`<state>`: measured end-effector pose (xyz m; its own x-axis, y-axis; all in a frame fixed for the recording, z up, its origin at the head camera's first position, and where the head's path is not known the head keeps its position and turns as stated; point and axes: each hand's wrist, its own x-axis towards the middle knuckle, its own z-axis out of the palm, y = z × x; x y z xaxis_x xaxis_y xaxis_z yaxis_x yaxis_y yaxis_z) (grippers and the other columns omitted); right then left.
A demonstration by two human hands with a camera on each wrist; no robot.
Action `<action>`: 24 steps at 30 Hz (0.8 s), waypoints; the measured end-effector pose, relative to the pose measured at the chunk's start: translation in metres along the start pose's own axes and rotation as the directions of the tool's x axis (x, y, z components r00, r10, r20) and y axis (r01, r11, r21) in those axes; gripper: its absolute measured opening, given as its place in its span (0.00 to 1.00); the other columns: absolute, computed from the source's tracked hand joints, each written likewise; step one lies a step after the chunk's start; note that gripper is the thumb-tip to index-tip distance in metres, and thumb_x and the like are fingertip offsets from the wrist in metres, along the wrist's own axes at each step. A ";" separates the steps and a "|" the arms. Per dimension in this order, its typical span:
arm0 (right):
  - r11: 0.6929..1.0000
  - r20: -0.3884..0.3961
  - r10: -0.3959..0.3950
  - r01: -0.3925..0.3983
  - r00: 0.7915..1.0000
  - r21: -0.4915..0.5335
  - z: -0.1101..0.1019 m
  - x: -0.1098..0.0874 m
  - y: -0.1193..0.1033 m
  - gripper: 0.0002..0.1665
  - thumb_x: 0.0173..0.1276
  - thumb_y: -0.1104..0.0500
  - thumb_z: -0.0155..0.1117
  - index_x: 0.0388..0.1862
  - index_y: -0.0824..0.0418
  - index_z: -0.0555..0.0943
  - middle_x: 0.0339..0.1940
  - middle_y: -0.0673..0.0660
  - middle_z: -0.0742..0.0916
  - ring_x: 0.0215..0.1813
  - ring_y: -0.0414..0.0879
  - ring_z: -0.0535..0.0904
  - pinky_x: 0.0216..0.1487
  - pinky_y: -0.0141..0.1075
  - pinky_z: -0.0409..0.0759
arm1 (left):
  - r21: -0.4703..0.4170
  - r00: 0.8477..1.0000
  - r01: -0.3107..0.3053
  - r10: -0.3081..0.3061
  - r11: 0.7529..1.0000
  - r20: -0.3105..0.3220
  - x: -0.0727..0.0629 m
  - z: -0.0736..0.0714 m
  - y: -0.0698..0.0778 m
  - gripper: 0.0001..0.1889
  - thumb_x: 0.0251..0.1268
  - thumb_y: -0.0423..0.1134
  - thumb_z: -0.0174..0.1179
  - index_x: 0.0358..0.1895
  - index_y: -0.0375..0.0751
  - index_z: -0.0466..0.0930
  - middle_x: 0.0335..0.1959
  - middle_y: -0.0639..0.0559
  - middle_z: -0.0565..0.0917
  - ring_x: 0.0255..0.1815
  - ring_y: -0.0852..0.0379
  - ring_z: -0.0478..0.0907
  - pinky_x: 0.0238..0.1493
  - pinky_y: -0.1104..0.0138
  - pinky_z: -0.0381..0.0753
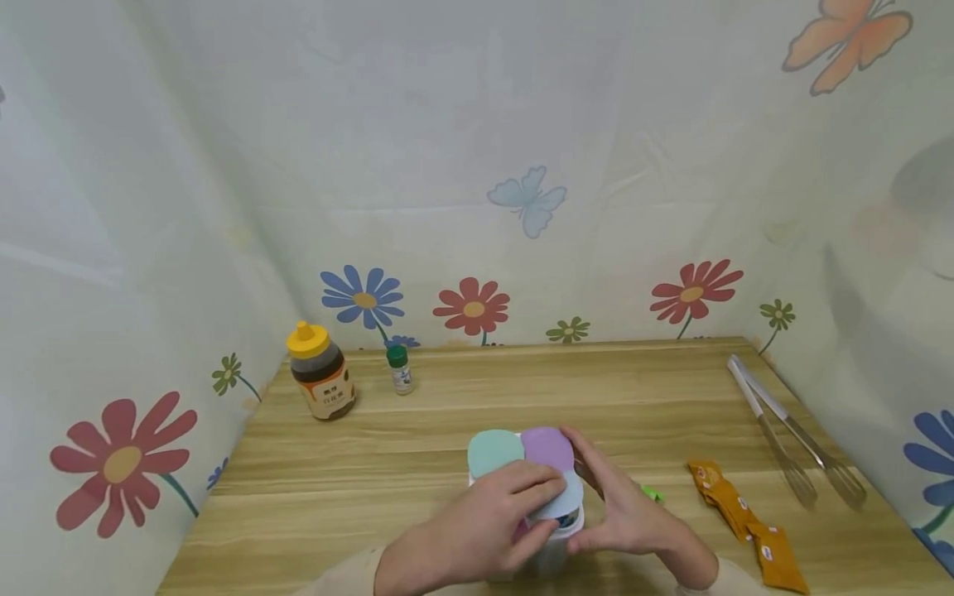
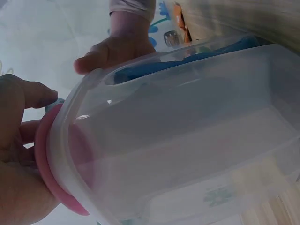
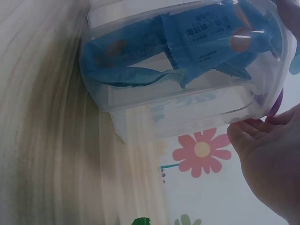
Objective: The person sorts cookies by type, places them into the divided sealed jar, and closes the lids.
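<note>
A clear plastic storage box [image 2: 178, 126] stands on the table, with teal [image 1: 495, 451], purple [image 1: 547, 448], light-blue [image 1: 561, 497] and pink [image 2: 47, 159] lids on top. My left hand [image 1: 495, 513] pinches the light-blue lid, whose front edge is tilted up from the opening. Blue snack packets [image 3: 201, 40] show through the wall below that lid. Behind the pink lid, the compartment looks bare in the left wrist view. My right hand [image 1: 629, 507] grips the box's right side near the rim, thumb at the front and fingers by the purple lid.
Back left stand a yellow-capped sauce bottle [image 1: 324, 377] and a small green-capped shaker [image 1: 400, 370]. Orange packets [image 1: 734, 513] and metal tongs [image 1: 790, 439] lie on the right. A small green item [image 1: 651, 492] is partly behind my right hand. Patterned curtain surrounds the table.
</note>
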<state>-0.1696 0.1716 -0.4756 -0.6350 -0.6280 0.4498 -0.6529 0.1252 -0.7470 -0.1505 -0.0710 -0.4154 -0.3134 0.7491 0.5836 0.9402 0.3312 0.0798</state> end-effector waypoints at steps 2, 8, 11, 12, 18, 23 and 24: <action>1.000 -0.002 -0.007 0.007 1.000 0.025 0.001 0.000 0.001 0.71 0.53 0.49 0.78 0.79 0.63 0.38 0.77 0.67 0.58 0.78 0.47 0.56 0.73 0.31 0.57 | 0.018 1.000 -0.017 0.017 1.000 0.008 0.000 0.001 0.000 0.18 0.65 0.43 0.61 0.55 0.39 0.80 0.53 0.52 0.82 0.55 0.60 0.77 0.59 0.72 0.74; 0.995 0.009 -0.019 0.018 1.000 0.101 0.006 0.000 0.005 0.72 0.53 0.49 0.78 0.79 0.63 0.36 0.77 0.66 0.56 0.78 0.47 0.54 0.73 0.30 0.54 | 0.016 0.997 -0.053 0.052 0.998 0.060 0.000 -0.002 0.002 0.19 0.66 0.43 0.61 0.57 0.40 0.80 0.56 0.52 0.81 0.59 0.59 0.75 0.64 0.70 0.71; 0.990 0.004 -0.021 0.020 1.000 0.140 0.007 0.001 0.006 0.72 0.53 0.52 0.79 0.79 0.63 0.36 0.77 0.66 0.57 0.78 0.48 0.54 0.74 0.29 0.54 | 0.051 0.993 -0.072 0.067 0.996 0.102 0.002 -0.002 0.005 0.19 0.67 0.44 0.60 0.58 0.42 0.80 0.57 0.53 0.81 0.60 0.59 0.75 0.65 0.69 0.70; 0.988 0.002 -0.019 0.019 1.000 0.151 0.007 0.001 0.007 0.71 0.52 0.54 0.79 0.79 0.63 0.37 0.77 0.66 0.57 0.78 0.48 0.54 0.74 0.29 0.54 | 0.074 0.991 -0.079 0.070 0.994 0.117 0.002 -0.002 0.005 0.18 0.67 0.45 0.60 0.57 0.43 0.80 0.57 0.53 0.81 0.60 0.59 0.75 0.65 0.69 0.69; 0.985 -0.019 -0.017 0.020 1.000 0.173 0.009 0.001 0.010 0.71 0.48 0.59 0.81 0.78 0.65 0.40 0.75 0.68 0.61 0.77 0.47 0.57 0.74 0.30 0.55 | 0.169 0.976 -0.097 0.061 0.981 0.209 0.007 -0.004 0.010 0.18 0.67 0.49 0.59 0.56 0.47 0.81 0.55 0.55 0.82 0.59 0.59 0.75 0.65 0.68 0.69; 0.984 -0.027 0.012 -0.008 1.000 0.179 0.008 -0.001 0.011 0.72 0.46 0.61 0.82 0.78 0.65 0.41 0.75 0.67 0.61 0.77 0.45 0.56 0.74 0.29 0.54 | 0.192 0.965 -0.125 0.075 0.973 0.250 0.014 -0.007 0.010 0.16 0.67 0.49 0.58 0.53 0.48 0.83 0.53 0.56 0.82 0.55 0.60 0.76 0.60 0.70 0.72; 0.984 -0.027 0.014 -0.009 1.000 0.178 0.008 -0.001 0.011 0.72 0.46 0.61 0.82 0.78 0.65 0.41 0.75 0.67 0.61 0.78 0.44 0.56 0.74 0.29 0.53 | 0.190 0.963 -0.128 0.076 0.973 0.257 0.015 -0.008 0.009 0.16 0.67 0.49 0.58 0.52 0.48 0.84 0.53 0.56 0.82 0.54 0.60 0.75 0.58 0.71 0.73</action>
<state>-0.1730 0.1673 -0.4886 -0.6551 -0.6054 0.4520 -0.5628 -0.0080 -0.8265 -0.1456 -0.0611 -0.3996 -0.2643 0.8944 0.3609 0.9298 0.3357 -0.1510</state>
